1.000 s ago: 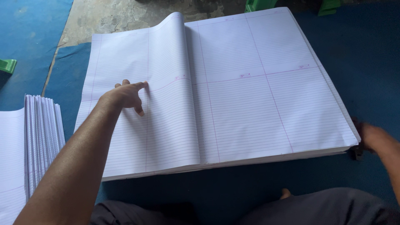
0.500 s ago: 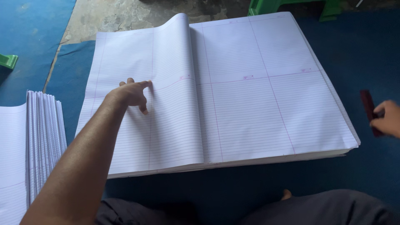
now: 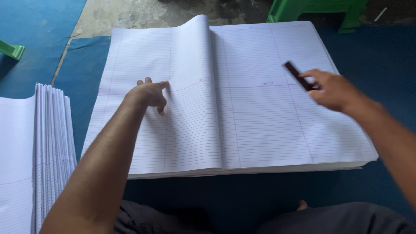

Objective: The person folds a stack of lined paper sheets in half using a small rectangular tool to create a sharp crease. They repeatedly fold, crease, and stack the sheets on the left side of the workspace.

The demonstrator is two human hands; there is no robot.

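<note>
R hand (image 3: 333, 90) has come in from the far right edge of the ruled paper stack (image 3: 260, 130) and is now over its right page, w/ a dark flat stick (image 3: 298, 75) pinched in the fingers. 1 s ago it was off the sheets.

White ruled sheets (image 3: 242, 117), dark stick (image 3: 297, 74)

Open ruled sheets (image 3: 242, 121) fill the middle; a raised fold (image 3: 197, 39) divides them. Folded stack (image 3: 39, 147) blocks near left; green stool (image 3: 316, 11) far right.
</note>
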